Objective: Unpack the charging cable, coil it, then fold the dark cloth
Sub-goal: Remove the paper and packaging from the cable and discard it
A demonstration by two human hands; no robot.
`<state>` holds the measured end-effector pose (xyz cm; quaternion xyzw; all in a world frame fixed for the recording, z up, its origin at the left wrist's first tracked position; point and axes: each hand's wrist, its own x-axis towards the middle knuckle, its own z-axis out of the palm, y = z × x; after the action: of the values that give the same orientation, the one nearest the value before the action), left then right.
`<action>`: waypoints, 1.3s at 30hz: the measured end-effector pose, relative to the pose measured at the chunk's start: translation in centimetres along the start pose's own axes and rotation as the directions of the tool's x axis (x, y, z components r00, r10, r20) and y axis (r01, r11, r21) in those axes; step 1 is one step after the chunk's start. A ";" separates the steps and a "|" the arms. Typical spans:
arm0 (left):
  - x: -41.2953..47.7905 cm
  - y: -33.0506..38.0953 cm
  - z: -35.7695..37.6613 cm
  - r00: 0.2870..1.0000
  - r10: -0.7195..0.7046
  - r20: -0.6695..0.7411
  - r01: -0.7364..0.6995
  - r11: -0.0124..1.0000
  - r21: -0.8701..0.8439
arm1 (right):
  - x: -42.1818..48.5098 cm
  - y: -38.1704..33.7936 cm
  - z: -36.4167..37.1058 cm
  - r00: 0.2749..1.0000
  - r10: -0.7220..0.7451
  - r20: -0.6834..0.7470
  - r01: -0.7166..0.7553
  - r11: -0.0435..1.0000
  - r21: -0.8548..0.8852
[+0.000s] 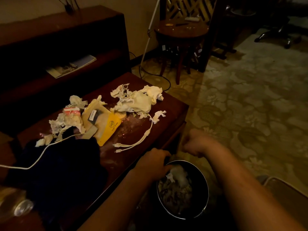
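Step in hand, as judged: clearing wrapping waste ahead of coiling; the left grip (153, 162) grasps the rim of the bin (202, 180); the right grip (198, 145) is curled beside the counter (170, 114) edge, and whether it holds anything cannot be told. The charging cable (143, 139) lies unpacked and uncoiled on the counter, near the yellow pouch (110, 130); the dark cloth (63, 172) lies unfolded at the left. The next move calls for freeing both grips and gathering the cable. Count: one cable with three plugs; one cloth; one bin; one pouch.

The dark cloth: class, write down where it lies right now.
In the head view, the dark cloth lies on the near left of the wooden table, beside the yellow packet, a white cable crossing it.
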<state>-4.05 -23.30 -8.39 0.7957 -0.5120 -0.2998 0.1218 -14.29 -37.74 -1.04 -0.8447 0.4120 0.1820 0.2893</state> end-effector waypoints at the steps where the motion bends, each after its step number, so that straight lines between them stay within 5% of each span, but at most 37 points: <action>1: 0.0 0.3 -0.4 0.997 0.016 -0.078 -0.018 1.000 -0.023 | 0.4 -0.1 0.3 0.995 -0.046 -0.090 0.046 0.999 0.004; 8: -0.7 0.5 -3.1 0.863 -0.063 -0.501 -0.048 0.978 -0.204 | 2.7 -3.3 2.9 0.842 -0.257 -0.475 0.370 0.915 0.159; 13: -1.7 -1.3 -3.7 0.833 -0.137 -0.537 0.001 0.970 -0.245 | 5.4 -4.5 4.4 0.858 -0.317 -0.404 0.389 0.915 0.108; 23: -1.0 -2.2 -4.2 0.853 -0.143 -0.502 0.048 0.979 -0.198 | 5.6 -6.0 4.3 0.843 -0.243 -0.480 0.336 0.934 0.119; 33: -0.1 -1.2 -4.5 0.901 -0.083 -0.426 -0.005 0.979 -0.203 | 3.4 -2.5 1.6 0.949 -0.195 -0.248 0.243 0.953 0.182; 39: 0.8 1.0 -2.3 0.979 0.040 -0.200 -0.070 0.987 -0.147 | 2.6 0.6 1.7 0.999 -0.005 0.049 0.000 0.995 0.101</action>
<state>-3.17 -24.75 -6.38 0.7951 -0.4950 -0.2549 0.2406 -13.38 -38.49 -3.99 -0.8248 0.4125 0.1812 0.3417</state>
